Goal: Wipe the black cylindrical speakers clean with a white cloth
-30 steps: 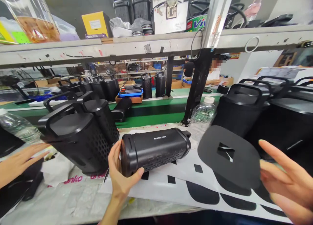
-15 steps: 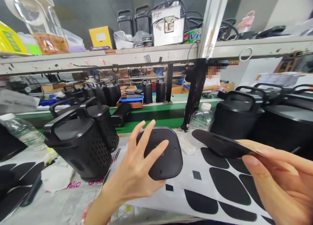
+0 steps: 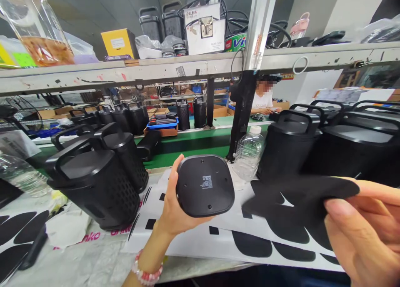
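My left hand [image 3: 173,212] is wrapped round a black device [image 3: 204,191], whose flat rounded-square base with small screws and a printed label faces me. In my right hand [image 3: 362,228], thumb and fingers pinch the edge of a thin black pad [image 3: 290,195], blurred and bent, to the right of the device. Beneath both hands lies a white sheet [image 3: 200,241] bearing black rounded pieces and small black squares.
Black handled speakers stand at the left [image 3: 93,187] and right [image 3: 287,149]. A clear plastic bottle [image 3: 250,153] is beside the black post [image 3: 242,112]. A loaded shelf [image 3: 150,72] spans above; a person [image 3: 264,99] sits beyond the green belt [image 3: 187,147].
My left fingers have left the face of the base and now hold the device round its side, label uncovered. The pad in my right hand has swung and flexed, showing more of its flat face.
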`<state>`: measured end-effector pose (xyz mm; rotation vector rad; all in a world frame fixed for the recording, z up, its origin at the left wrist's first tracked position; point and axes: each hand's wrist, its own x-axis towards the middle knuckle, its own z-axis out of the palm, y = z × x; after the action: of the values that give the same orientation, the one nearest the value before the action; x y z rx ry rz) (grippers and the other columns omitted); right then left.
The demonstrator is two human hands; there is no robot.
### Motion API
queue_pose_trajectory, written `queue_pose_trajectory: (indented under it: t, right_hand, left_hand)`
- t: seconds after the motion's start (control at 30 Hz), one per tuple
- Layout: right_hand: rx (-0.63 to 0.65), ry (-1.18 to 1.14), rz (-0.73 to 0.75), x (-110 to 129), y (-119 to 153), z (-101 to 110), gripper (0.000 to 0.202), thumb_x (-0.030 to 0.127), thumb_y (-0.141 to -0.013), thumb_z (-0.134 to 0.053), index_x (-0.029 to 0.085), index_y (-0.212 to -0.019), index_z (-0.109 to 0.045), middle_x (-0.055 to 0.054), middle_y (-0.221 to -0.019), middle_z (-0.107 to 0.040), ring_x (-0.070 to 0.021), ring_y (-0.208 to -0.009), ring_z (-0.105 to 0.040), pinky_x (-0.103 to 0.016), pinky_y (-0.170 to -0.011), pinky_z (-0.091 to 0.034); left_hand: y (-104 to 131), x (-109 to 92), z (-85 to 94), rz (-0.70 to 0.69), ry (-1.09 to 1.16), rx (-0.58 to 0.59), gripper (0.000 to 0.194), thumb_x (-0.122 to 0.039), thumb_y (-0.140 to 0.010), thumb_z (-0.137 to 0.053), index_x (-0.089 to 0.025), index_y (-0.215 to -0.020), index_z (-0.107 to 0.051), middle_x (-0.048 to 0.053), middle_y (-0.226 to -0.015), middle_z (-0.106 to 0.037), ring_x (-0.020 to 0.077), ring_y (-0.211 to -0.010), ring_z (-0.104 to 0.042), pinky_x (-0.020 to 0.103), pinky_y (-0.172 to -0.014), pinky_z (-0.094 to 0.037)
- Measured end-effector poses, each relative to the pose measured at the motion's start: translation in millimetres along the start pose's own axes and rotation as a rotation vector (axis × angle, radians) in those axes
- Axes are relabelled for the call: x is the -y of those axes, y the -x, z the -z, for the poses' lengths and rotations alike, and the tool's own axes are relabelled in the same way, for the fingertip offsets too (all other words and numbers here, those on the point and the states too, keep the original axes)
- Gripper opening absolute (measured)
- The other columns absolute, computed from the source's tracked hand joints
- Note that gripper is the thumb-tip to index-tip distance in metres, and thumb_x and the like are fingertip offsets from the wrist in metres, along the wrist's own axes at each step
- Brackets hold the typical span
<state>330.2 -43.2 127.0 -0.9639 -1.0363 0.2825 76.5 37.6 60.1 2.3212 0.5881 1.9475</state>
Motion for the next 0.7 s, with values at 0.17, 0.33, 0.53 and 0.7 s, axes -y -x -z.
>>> queue_pose_trajectory:
  t: [0.17, 0.33, 0.53, 0.7]
  right_hand:
    - [0.031, -0.104, -0.183, -0.8, -1.0, -10.6, 0.026, 0.04, -0.073, -0.083, 0.031, -0.094, -0.07, -0.002, -0.08, -0.068, -0.0195, -0.069, -0.065, -0.028, -0.053, -0.053]
    - [0.302, -0.145, -0.359, -5.5, -0.4, -32.3, 0.029, 0.044, -0.07, -0.085, 0.026, -0.088, -0.071, -0.001, -0.075, -0.069, -0.0153, -0.064, -0.065, -0.02, -0.052, -0.055]
    - [0.446, -0.194, -0.394, -8.2, -3.7, -52.4, 0.028, 0.044, -0.073, -0.083, 0.025, -0.09, -0.07, -0.001, -0.076, -0.069, -0.0136, -0.059, -0.061, -0.02, -0.044, -0.05]
    - [0.437, -0.147, -0.294, -7.0, -2.5, -61.1, 0.026, 0.043, -0.075, -0.082, 0.025, -0.09, -0.071, -0.001, -0.077, -0.07, -0.0137, -0.061, -0.063, -0.018, -0.042, -0.048]
  left_hand:
    - [4.0, -7.0, -9.3, 0.171, -0.024, -0.082, 0.139, -0.029, -0.054, -0.095, -0.04, -0.154, 0.0, 0.013, -0.164, -0.019, 0.034, -0.145, -0.037, 0.055, -0.114, -0.041]
    - [9.7, -10.2, -10.2, 0.222, -0.032, -0.049, 0.139, -0.04, -0.056, -0.095, -0.039, -0.155, 0.003, 0.016, -0.165, -0.014, 0.0352, -0.146, -0.034, 0.053, -0.113, -0.042]
    - [13.3, -9.4, -10.6, 0.197, -0.058, -0.024, 0.142, -0.042, -0.056, -0.095, -0.037, -0.156, 0.005, 0.017, -0.166, -0.011, 0.0365, -0.149, -0.028, 0.056, -0.115, -0.038]
    - [12.9, -14.2, -11.0, 0.286, -0.08, -0.006, 0.137, -0.047, -0.061, -0.09, -0.033, -0.157, 0.006, 0.016, -0.163, -0.022, 0.0373, -0.144, -0.037, 0.055, -0.113, -0.043]
